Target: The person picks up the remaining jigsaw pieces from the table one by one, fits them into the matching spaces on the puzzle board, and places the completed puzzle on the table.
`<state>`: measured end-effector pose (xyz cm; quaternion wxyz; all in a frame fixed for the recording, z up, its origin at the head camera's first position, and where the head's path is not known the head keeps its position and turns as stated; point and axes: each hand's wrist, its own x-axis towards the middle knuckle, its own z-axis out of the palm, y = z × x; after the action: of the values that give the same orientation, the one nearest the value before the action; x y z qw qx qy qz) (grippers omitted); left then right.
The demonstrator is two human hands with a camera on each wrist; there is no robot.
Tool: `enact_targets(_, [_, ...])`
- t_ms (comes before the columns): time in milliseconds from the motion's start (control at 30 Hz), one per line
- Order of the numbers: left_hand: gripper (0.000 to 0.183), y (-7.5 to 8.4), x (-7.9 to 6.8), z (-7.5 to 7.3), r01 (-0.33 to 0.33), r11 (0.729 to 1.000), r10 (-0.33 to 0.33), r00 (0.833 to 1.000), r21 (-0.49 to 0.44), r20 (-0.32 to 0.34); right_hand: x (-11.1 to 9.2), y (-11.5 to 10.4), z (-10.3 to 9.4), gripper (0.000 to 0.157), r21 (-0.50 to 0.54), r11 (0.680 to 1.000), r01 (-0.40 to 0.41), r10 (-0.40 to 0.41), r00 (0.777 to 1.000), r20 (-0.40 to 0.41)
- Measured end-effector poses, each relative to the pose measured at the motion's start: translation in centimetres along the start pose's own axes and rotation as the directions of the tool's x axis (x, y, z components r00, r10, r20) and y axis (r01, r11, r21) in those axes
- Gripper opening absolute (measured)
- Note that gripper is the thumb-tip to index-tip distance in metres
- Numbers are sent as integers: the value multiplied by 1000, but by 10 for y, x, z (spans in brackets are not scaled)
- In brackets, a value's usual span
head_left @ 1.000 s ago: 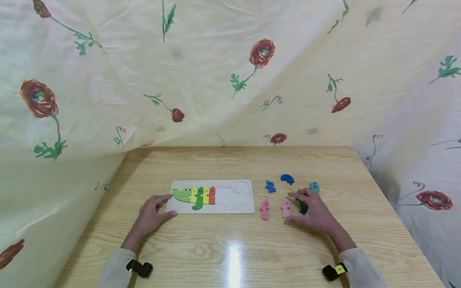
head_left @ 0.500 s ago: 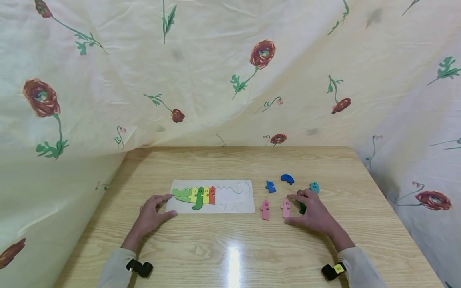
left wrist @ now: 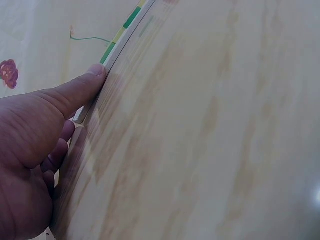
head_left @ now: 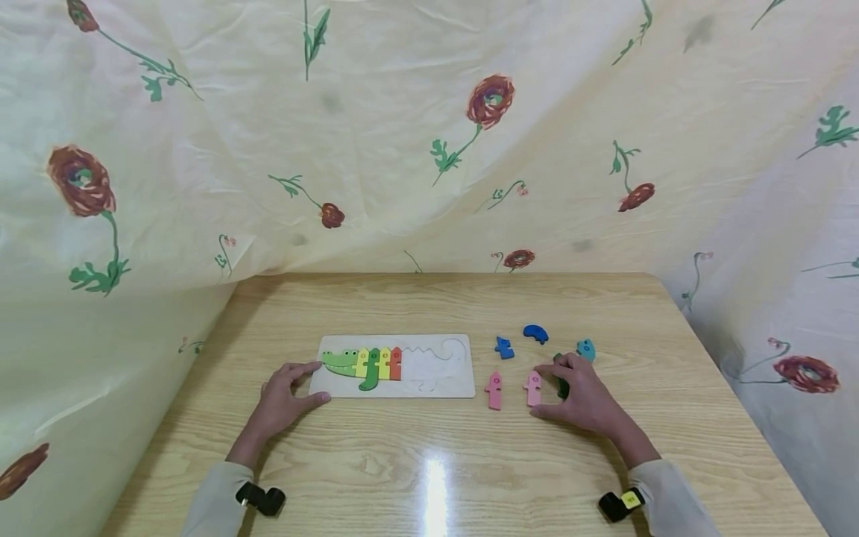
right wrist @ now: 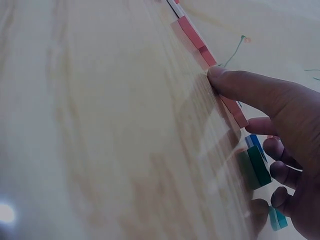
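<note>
A white puzzle board [head_left: 439,384] lies on the table, with a green crocodile head, yellow pieces, a green leg piece and a red piece set in its left part. My left hand [head_left: 285,400] holds the board at its left end, thumb on the front edge and fingers at the upper left. To the right of the board, my right hand [head_left: 582,395] pinches a light pink puzzle piece [head_left: 533,388] lengthwise, thumb at its bottom and index finger at its pointed top. A dark green piece [right wrist: 256,167] is partly hidden under that hand's fingers.
A darker pink piece [head_left: 493,391] lies between the board and my right hand. Behind are a blue piece [head_left: 504,347], a curved blue piece [head_left: 535,333] and a light blue piece [head_left: 586,350]. A flowered cloth [head_left: 403,149] hangs around the wooden table [head_left: 335,470].
My right index finger has drawn in to the top of the light pink piece, closing on it with the thumb. The left hand and the board have stayed still.
</note>
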<state>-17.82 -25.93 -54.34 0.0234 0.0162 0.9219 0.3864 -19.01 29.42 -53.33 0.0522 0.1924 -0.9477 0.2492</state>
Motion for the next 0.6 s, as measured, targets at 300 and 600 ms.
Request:
enact_targets(300, [73,1,0,-1,-3,1000,3,1000,-1,4,0,-3,-2,71,-12,1000,3,-3,1000,-27])
enact_targets(600, [74,0,0,0,1,1000,-1,1000,-1,4,1,-9,-11,73,-14,1000,17,-17,999,-29])
